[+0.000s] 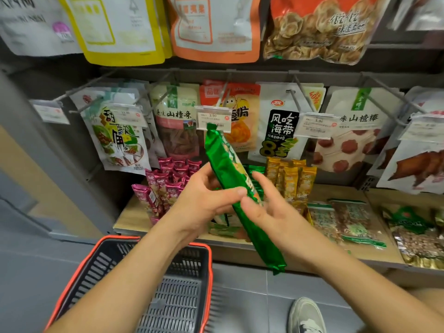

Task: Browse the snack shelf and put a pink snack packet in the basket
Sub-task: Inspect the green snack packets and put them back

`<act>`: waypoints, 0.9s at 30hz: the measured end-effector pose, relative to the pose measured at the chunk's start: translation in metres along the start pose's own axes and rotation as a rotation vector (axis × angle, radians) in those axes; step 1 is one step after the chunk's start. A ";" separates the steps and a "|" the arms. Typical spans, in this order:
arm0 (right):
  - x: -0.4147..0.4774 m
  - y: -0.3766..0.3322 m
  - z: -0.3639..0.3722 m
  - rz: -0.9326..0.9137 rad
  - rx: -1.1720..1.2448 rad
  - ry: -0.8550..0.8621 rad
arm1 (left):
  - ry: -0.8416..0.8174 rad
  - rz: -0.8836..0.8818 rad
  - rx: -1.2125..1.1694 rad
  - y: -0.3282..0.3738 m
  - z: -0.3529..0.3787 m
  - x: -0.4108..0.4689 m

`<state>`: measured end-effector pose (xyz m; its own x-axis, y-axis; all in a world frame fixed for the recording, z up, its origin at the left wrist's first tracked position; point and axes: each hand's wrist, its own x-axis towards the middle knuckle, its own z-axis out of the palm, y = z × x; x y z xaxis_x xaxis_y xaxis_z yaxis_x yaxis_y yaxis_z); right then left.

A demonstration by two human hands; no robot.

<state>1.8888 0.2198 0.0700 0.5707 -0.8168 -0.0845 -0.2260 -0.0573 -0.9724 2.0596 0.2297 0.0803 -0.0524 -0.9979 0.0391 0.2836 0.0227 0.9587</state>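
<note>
Person stood at the snack shelf (336, 192), both bare arms out in front.

Left hand (209, 195): fingers curled round a long green packet (228, 164), thumb laid across its front. Firm grasp at about mid-length.

Right hand (266, 207): thumb on the packet's face, just below the left thumb. Fingers nearly straight along the packet's right side. Could not tell whether they pinched it or only touched it.

Green packet was tilted, its top end up by a price tag (212, 116) and its bottom end down past the shelf's front edge.

Pink packets (168, 183) stood upright in a bunch at the left end of the shelf, behind the left hand. None was in either hand. Yellow packets (290, 179) stood further right, beyond the right hand's fingers. Flat green-trimmed bags (355, 219) lay towards the shelf's right end.

Basket (96, 267), dark grey with an orange-red rim, sat low, under the left forearm and in front of the shelf's left end.

Hanging bags (177, 121) on pegs lined the wall above the shelf. One pale shoe (306, 316) showed on the grey floor, right of the basket.
</note>
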 end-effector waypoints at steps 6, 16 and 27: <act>0.001 -0.002 0.001 -0.094 -0.055 -0.048 | 0.094 0.064 -0.128 0.007 -0.012 0.007; 0.002 0.000 0.001 -0.001 -0.063 -0.099 | 0.260 0.143 -0.252 0.013 -0.026 0.012; -0.002 0.003 0.006 -0.047 -0.052 0.067 | 0.111 0.086 -0.212 0.006 -0.021 0.016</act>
<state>1.8913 0.2247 0.0657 0.5279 -0.8490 -0.0223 -0.2417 -0.1250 -0.9623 2.0811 0.2127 0.0806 0.0829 -0.9937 0.0759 0.4779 0.1065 0.8719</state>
